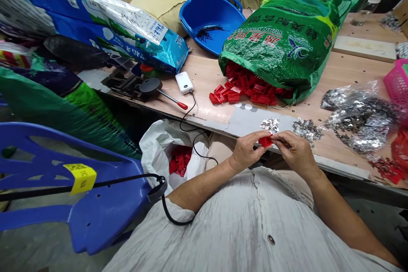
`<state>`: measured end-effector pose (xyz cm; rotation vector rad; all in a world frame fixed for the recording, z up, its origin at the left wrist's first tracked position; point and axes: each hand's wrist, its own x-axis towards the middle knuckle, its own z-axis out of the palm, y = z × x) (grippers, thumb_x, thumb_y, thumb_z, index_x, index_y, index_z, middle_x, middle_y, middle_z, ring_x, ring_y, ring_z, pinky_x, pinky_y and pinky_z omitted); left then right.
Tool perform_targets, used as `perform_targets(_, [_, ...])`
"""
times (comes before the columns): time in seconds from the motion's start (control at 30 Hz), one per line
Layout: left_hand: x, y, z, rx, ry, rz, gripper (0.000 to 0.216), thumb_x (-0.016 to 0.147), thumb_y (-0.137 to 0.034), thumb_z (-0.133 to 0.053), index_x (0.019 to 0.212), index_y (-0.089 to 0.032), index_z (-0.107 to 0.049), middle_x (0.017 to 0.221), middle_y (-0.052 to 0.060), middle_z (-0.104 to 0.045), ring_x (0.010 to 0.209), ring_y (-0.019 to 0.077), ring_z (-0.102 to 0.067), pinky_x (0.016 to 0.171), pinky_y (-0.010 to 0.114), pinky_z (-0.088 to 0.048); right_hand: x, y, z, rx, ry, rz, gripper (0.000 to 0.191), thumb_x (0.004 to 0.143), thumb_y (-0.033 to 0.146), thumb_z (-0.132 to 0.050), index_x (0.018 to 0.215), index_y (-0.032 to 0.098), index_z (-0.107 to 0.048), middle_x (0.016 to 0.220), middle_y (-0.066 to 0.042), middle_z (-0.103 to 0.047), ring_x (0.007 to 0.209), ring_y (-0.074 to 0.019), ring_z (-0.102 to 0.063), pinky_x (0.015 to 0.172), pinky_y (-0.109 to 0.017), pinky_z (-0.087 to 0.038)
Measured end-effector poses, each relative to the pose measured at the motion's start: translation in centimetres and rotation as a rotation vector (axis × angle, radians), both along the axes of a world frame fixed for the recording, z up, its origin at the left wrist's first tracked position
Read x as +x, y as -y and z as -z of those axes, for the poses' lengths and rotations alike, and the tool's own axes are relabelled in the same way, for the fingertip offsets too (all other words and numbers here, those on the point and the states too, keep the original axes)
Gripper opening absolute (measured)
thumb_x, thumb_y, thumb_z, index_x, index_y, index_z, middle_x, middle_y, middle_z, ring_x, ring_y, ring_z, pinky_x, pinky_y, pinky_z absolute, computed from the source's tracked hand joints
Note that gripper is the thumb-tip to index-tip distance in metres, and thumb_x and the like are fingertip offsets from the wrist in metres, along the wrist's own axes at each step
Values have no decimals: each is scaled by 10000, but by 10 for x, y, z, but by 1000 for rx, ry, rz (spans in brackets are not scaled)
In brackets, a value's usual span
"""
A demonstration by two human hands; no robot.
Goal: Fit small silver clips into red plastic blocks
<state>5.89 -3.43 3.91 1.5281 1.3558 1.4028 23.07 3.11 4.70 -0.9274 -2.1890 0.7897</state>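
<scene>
A small red plastic part is gripped in my left hand, just above the table's front edge. The fingertips of my right hand are pinched together at the part's right side; anything they hold is too small to make out. Behind my hands lie a pile of small shiny metal pieces and, to its right, a darker pile of metal pieces. More red plastic parts spill from the mouth of a green sack on the table.
Left of my lap, a white bag holds red parts. A black cable runs from a white power bank past the table edge. Nearby are a lever tool, a blue basin, bagged metal pieces and a blue chair.
</scene>
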Motion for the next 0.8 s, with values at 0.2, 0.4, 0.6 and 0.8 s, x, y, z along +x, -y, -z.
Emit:
perform_targets(0.2, [2,4,3,12,57,-41,276,833,-301,-697,1099,-226,-687,1176,69,-720,1121,223,-668,1061,396,-484,4,-3,-3,-91,-70,-83,206,956,341,-530,1005,271,-717,941,-56,-685,882,-207,-635,783,-354,-495])
perform_targets(0.4, [1,5,3,35,32,-40,276,834,-299,-703,1096,-218,-673,1184,77,-720,1134,223,-666,1067,411,-483,17,-7,1,-322,-90,72,250,925,437,-574,1021,235,-686,874,-28,-653,716,-153,-541,667,-298,-430])
perform_targets(0.6, [2,5,5,67,-13,-6,241,833,-281,-695,1067,-228,-675,1131,49,-737,1056,211,-694,1195,515,-341,8,-3,3,-485,-140,24,248,853,467,-658,908,235,-592,856,-11,-617,771,-159,-554,719,-296,-451])
perform_targets(0.8, [9,8,8,39,-21,36,191,847,-285,-669,1027,-227,-693,1110,72,-737,1103,227,-669,1120,458,-434,4,-7,7,-551,-142,-61,244,833,440,-661,842,238,-525,793,11,-549,710,-147,-508,648,-285,-435])
